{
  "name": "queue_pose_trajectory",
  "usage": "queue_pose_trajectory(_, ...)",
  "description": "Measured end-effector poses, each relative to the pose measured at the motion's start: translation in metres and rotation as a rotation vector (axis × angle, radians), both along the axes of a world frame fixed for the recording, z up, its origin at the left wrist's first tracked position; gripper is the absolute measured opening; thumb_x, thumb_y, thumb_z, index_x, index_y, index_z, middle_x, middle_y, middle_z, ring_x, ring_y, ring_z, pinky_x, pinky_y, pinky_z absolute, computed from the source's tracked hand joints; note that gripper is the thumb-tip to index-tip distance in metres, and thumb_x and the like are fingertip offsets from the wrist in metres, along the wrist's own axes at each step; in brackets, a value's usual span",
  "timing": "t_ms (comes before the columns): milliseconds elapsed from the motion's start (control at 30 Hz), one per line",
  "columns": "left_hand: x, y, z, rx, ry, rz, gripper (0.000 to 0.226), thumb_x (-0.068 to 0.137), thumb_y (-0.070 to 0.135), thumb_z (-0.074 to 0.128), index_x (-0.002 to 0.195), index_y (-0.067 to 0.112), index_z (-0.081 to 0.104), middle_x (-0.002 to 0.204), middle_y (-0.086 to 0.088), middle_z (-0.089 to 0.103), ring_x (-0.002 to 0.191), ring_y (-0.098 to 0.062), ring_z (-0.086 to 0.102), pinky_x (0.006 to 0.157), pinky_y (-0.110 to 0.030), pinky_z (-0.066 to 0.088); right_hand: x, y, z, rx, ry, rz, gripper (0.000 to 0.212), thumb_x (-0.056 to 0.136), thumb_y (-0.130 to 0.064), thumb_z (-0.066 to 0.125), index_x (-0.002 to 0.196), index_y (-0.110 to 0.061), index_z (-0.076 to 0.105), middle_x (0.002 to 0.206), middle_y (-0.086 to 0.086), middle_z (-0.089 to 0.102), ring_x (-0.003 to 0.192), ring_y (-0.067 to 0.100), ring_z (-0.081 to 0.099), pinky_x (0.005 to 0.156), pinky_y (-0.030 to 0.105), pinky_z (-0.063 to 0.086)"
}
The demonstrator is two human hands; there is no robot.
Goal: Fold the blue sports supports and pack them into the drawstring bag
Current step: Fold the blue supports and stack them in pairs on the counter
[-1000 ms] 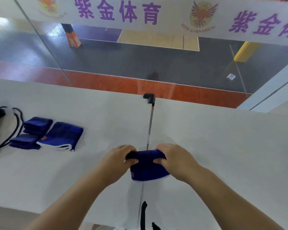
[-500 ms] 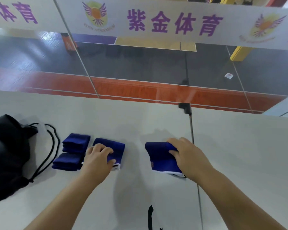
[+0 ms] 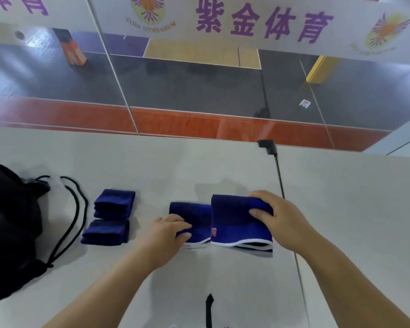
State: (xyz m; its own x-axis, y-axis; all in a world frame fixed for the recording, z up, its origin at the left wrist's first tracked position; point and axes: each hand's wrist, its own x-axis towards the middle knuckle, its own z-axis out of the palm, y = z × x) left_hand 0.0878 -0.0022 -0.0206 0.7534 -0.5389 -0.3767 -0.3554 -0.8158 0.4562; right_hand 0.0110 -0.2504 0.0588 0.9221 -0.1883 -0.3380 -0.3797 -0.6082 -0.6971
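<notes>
Two folded, white-edged blue supports [image 3: 237,223] lie side by side.

White table [image 3: 341,209], glass panel [image 3: 199,86], purple-lettered banner [image 3: 258,22] beyond

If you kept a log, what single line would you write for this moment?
left hand on folded support | right hand grips second support beside it | two folded waiting | bag unpacked
</notes>
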Motion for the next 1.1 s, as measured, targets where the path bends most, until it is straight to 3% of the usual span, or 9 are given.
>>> queue_pose_trajectory(133, -0.005, 0.000, 0.011, -0.416, 0.483, 0.210, 0.057, 0.087, 0.059, 0.031, 0.099, 0.017, 0.067, 0.100, -0.001, 0.069, 0.094, -0.022, 0.063, 0.088, -0.040, 0.049, 0.003, 0.004, 0.015, 0.219, 0.078, 0.065, 0.018, 0.094, -0.017, 0.057, 0.101, -0.032, 0.064, 0.092, -0.007, 0.071, 0.082, 0.011, 0.067, 0.074, 0.028, 0.057)
queue_pose_trajectory(267, -0.008, 0.006, 0.023, -0.624, 0.731, 0.288, 0.050, 0.092, 0.055, 0.032, 0.099, 0.022, 0.070, 0.091, 0.007, 0.074, 0.084, -0.008, 0.067, 0.077, -0.020, 0.047, 0.015, 0.022, 0.004, 0.355, 0.100, 0.062, 0.017, 0.092, -0.012, 0.059, 0.102, -0.025, 0.065, 0.090, -0.003, 0.072, 0.076, 0.009, 0.068, 0.067, 0.021, 0.054)
queue_pose_trajectory(333, -0.003, 0.010, 0.025, -0.689, 0.771, 0.377, 0.052, 0.084, 0.063, 0.045, 0.092, 0.019, 0.072, 0.081, 0.005, 0.071, 0.076, -0.009, 0.062, 0.074, -0.021, 0.047, 0.022, 0.030, -0.010, 0.385, 0.119, 0.015, 0.016, 0.092, -0.012, 0.060, 0.102, -0.023, 0.064, 0.091, -0.001, 0.071, 0.076, 0.009, 0.068, 0.067, 0.023, 0.055)
queue_pose_trajectory(400, 0.001, 0.013, 0.028, -0.666, 0.757, 0.411, 0.044, 0.079, 0.054, 0.053, 0.091, 0.016, 0.070, 0.081, 0.000, 0.069, 0.075, -0.014, 0.061, 0.076, -0.029, 0.047, 0.029, 0.037, -0.025, 0.393, 0.161, -0.031, 0.016, 0.090, -0.012, 0.062, 0.104, -0.020, 0.064, 0.095, 0.005, 0.071, 0.080, 0.016, 0.068, 0.069, 0.031, 0.058)
queue_pose_trajectory(500, 0.003, 0.014, 0.030, -0.454, 0.614, 0.387, 0.013, 0.089, 0.026, 0.061, 0.099, 0.018, 0.064, 0.088, -0.001, 0.071, 0.073, -0.011, 0.064, 0.062, -0.017, 0.049, 0.038, 0.046, -0.043, 0.339, 0.200, -0.050, 0.014, 0.087, -0.015, 0.066, 0.100, -0.019, 0.063, 0.092, 0.002, 0.070, 0.081, 0.017, 0.068, 0.071, 0.031, 0.058)
queue_pose_trajectory(667, 0.004, 0.011, 0.013, -0.299, 0.533, 0.456, 0.000, 0.088, 0.023, 0.062, 0.088, 0.023, 0.062, 0.079, 0.000, 0.068, 0.065, -0.013, 0.061, 0.058, -0.022, 0.052, 0.053, 0.056, -0.062, 0.031, 0.200, -0.020, 0.016, 0.081, -0.025, 0.070, 0.093, -0.019, 0.061, 0.093, 0.001, 0.066, 0.085, 0.018, 0.062, 0.080, 0.034, 0.052)
queue_pose_trajectory(733, 0.005, 0.009, 0.005, -0.260, 0.490, 0.438, 0.012, 0.087, 0.023, 0.062, 0.078, 0.031, 0.058, 0.073, 0.005, 0.066, 0.065, -0.012, 0.060, 0.062, -0.027, 0.050, 0.056, 0.060, -0.067, -0.075, 0.201, 0.030, 0.017, 0.081, -0.027, 0.069, 0.091, -0.016, 0.059, 0.095, 0.002, 0.063, 0.085, 0.020, 0.060, 0.080, 0.036, 0.050)
queue_pose_trajectory(900, 0.004, 0.004, 0.000, -0.165, 0.303, 0.370, 0.029, 0.085, 0.025, 0.064, 0.067, 0.037, 0.044, 0.065, 0.014, 0.054, 0.059, 0.001, 0.048, 0.050, -0.016, 0.031, 0.062, 0.061, -0.074, -0.329, 0.245, 0.203, 0.031, 0.083, -0.039, 0.066, 0.104, -0.019, 0.056, 0.114, 0.001, 0.046, 0.107, 0.022, 0.044, 0.091, 0.034, 0.044)
queue_pose_trajectory(1100, 0.011, 0.008, 0.001, -0.045, 0.280, 0.281, 0.024, 0.084, 0.038, 0.062, 0.071, 0.025, 0.046, 0.068, 0.006, 0.052, 0.060, -0.009, 0.046, 0.053, -0.023, 0.035, 0.065, 0.059, -0.061, -0.321, 0.350, 0.229, 0.030, 0.080, -0.037, 0.070, 0.090, -0.021, 0.046, 0.103, 0.001, 0.052, 0.088, 0.021, 0.053, 0.073, 0.031, 0.043)
